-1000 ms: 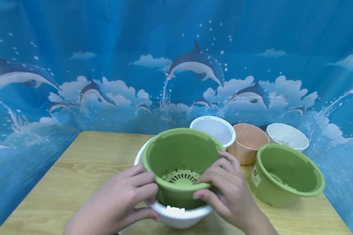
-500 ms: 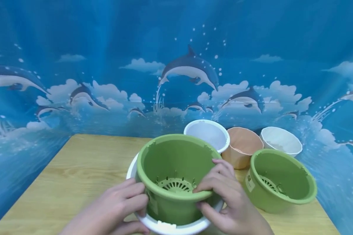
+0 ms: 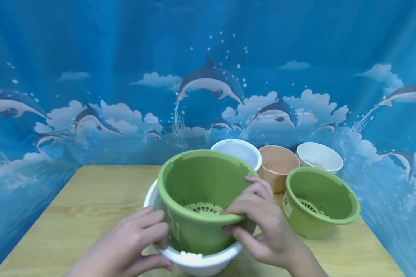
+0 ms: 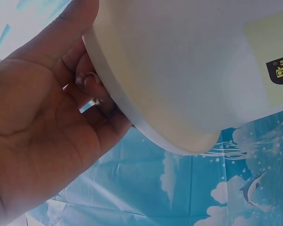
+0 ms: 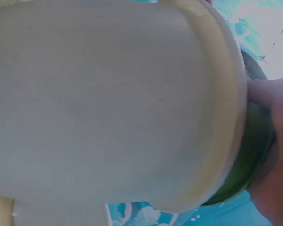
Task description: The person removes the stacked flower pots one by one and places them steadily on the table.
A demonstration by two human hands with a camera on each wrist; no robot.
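Note:
In the head view a green plastic flowerpot (image 3: 208,232) with a slotted bottom sits tilted, partly inside a white flowerpot (image 3: 208,261). My right hand (image 3: 268,225) pinches the green pot's near rim, fingers inside and thumb outside. My left hand (image 3: 133,236) grips the white pot's rim at its left side, thumb below. In the left wrist view the fingers curl at the rim of the white pot (image 4: 179,61), which carries a label. The right wrist view has the white pot's wall (image 5: 99,103) filling most of it, with the green pot (image 5: 247,157) protruding beyond its rim.
A second green flowerpot (image 3: 319,207) stands on the wooden table (image 3: 100,204) at the right. Behind it are a white round pot (image 3: 237,150), a terracotta-coloured faceted pot (image 3: 279,163) and a white faceted pot (image 3: 320,156). A blue dolphin-print curtain (image 3: 124,57) hangs behind the table.
The green pot stands higher out of the white pot than a second ago. My left fingers have shifted from the green rim to the white rim. The whole head view has drifted a little.

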